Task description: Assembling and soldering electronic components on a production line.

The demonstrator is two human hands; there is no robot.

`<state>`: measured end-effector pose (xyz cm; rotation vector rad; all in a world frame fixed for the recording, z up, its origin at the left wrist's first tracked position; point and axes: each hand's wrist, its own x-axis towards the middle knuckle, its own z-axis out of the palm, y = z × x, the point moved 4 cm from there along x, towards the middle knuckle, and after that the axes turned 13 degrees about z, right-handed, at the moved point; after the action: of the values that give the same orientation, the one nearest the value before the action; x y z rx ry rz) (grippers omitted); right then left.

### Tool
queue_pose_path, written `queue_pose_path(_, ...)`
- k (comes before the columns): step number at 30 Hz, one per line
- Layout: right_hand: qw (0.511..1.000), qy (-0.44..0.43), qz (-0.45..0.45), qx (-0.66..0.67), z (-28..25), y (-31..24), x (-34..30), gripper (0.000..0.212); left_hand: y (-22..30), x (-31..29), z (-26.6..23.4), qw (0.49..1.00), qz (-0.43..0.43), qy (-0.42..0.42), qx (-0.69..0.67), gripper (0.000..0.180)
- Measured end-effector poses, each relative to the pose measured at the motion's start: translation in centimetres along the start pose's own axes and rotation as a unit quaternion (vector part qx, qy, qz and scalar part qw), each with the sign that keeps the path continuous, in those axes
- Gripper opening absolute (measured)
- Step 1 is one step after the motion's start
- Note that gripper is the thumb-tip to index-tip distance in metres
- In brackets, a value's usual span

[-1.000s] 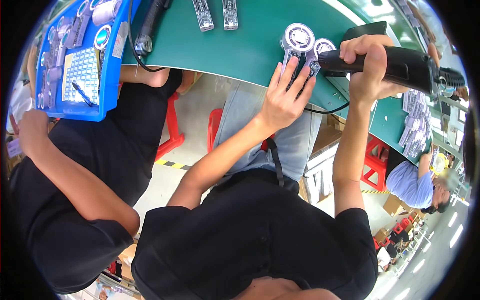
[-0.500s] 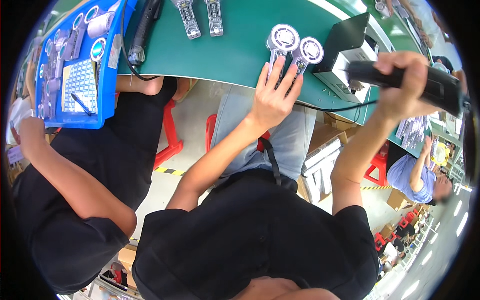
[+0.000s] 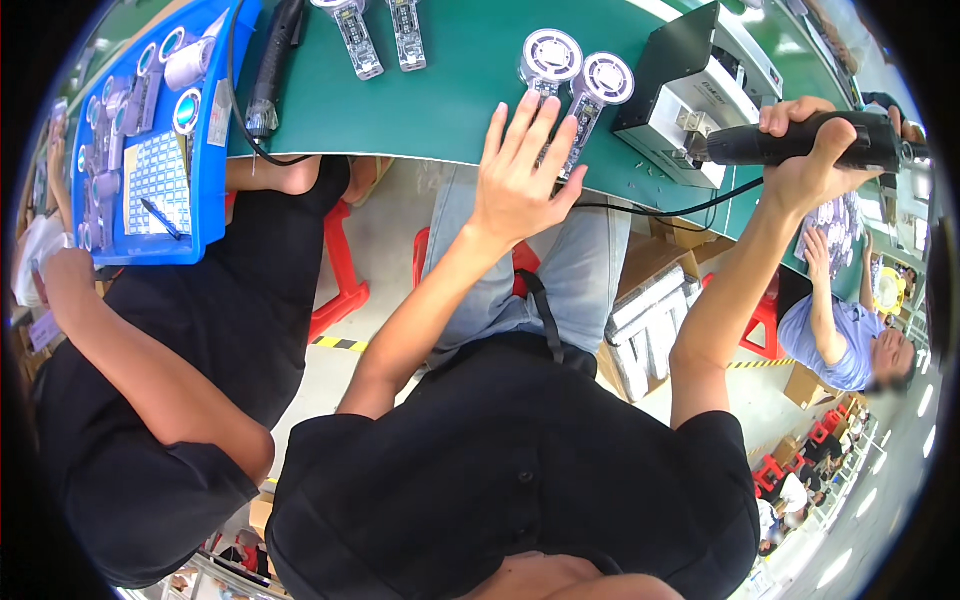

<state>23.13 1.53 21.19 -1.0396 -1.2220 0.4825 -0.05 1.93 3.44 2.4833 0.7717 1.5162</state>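
My right hand (image 3: 808, 165) is wrapped around a thick black electric screwdriver (image 3: 745, 146), held nearly level with its tip at the front of a box-shaped screw feeder (image 3: 665, 100). My left hand (image 3: 520, 180) lies with fingers outstretched over the handle of a round-headed handheld fan (image 3: 551, 56), partly covering it. Close beside it is a second handheld fan (image 3: 607, 78), its handle open on the circuit board; the thumb is near its lower end. Farther left on the green table lie two more such fans, one with its handle (image 3: 360, 45) toward me.
A blue tray (image 3: 215, 200) at the left holds several lilac fan parts, a gridded sheet and a pen. Another black screwdriver (image 3: 272, 80) lies beside it. A black cable (image 3: 660, 212) runs along the table's near edge (image 3: 400, 158). A co-worker's arm (image 3: 150, 350) is on my left.
The screwdriver in my right hand has moved down to the feeder's front. My left hand has shifted slightly left and down, its fingers more spread over the fan handle.
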Motion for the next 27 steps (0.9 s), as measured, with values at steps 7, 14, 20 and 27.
queue_pose_path(7,0.997,-0.032,0.025,0.066,4.2,0.6,-1.0,0.066,-0.2,0.2,0.2,0.999,0.02,-0.026,-0.011,0.063)
queue_pose_path(14,0.986,-0.109,-0.034,0.12,11.5,2.8,1.4,0.078,-0.3,0.2,0.1,0.999,0.022,-0.035,-0.007,0.063)
queue_pose_path(20,0.988,-0.105,-0.026,0.108,12.6,3.5,1.4,0.079,-0.3,0.4,0.0,0.999,0.015,-0.019,-0.024,0.062)
queue_pose_path(27,0.992,-0.091,-0.007,0.085,13.2,4.4,0.7,0.069,-0.6,0.3,0.0,1.0,0.009,-0.012,-0.027,0.061)
